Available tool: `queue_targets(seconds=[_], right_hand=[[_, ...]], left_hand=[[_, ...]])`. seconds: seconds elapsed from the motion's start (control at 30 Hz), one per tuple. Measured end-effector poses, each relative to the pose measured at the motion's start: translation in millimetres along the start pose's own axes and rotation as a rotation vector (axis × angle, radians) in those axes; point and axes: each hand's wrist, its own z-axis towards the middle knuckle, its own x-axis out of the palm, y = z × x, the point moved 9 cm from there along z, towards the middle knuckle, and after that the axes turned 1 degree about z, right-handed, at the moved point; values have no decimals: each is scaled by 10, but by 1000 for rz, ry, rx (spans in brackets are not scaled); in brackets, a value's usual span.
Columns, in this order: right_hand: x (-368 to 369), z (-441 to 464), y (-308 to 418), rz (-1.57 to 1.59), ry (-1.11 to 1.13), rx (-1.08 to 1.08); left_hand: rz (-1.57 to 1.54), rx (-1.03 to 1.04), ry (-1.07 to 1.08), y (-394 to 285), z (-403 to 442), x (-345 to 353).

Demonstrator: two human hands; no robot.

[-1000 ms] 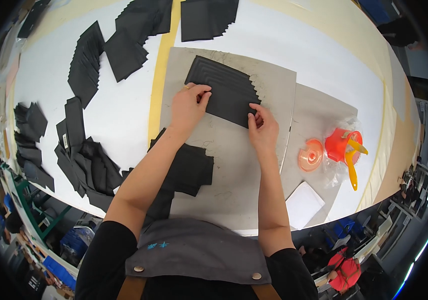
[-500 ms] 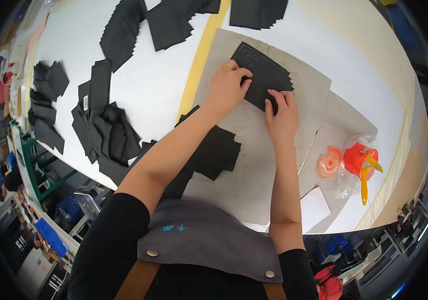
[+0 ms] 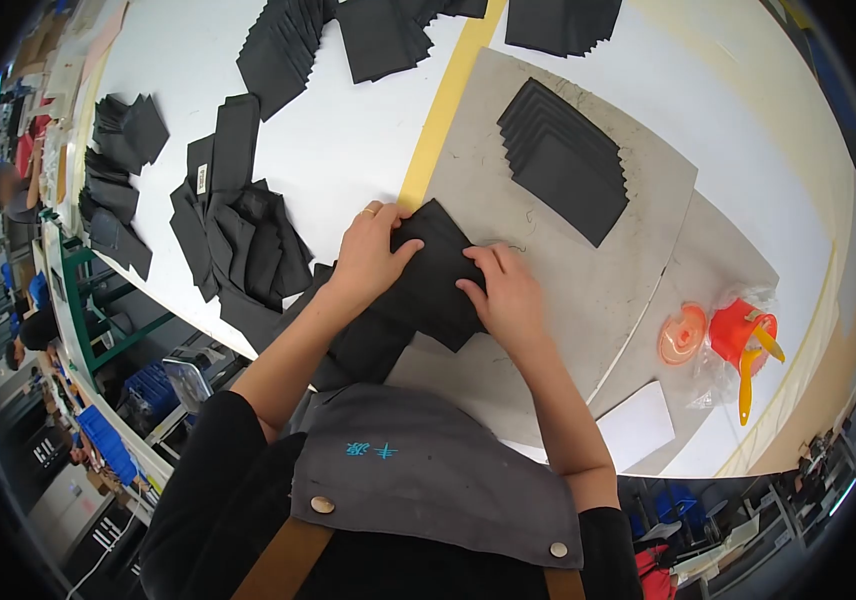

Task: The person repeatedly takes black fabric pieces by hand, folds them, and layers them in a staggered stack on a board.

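Note:
A black fabric piece point(image 3: 440, 285) lies under and between my two hands, at the near left of the grey board point(image 3: 568, 300). My left hand point(image 3: 376, 252) holds its upper left edge between thumb and fingers. On its right edge, my right hand point(image 3: 504, 292) has thumb and fingertips bent around the cloth. Farther up the board rests a fanned stack of black pieces point(image 3: 573, 160), touched by neither hand. More black cloth point(image 3: 368, 350) lies beneath my left forearm, partly hidden by it.
Black fabric piles point(image 3: 238, 220) and fanned stacks point(image 3: 283, 50) lie on the white table at left and top. At right are an orange lid point(image 3: 683, 334), a red pot point(image 3: 738, 328) with a yellow-handled tool point(image 3: 745, 390), and white paper point(image 3: 638, 428).
Both hands have left the fanned stack and moved down and left to the nearer black piece, now gripped at its sides. The view has shifted, moving the table's contents rightward.

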Motion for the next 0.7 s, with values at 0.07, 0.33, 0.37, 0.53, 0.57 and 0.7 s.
queue_targets(seconds=[0.07, 0.33, 0.37, 0.53, 0.57, 0.7], right_hand=[[48, -19, 50, -50, -13, -45], [77, 10, 37, -117, 49, -46], [81, 8, 25, -118, 47, -43], [-182, -138, 142, 211, -216, -231], [-138, -177, 23, 296, -137, -137], [-332, -207, -306, 691, -285, 238]], left_hand=[[-99, -84, 68, 76, -42, 45], [-142, 174, -61, -65, -103, -3], [-144, 176, -59, -39, -108, 6], [-336, 291, -71, -417, -105, -240], [-496, 239, 78, -329, -102, -93], [-749, 8, 334, -366, -36, 251]])
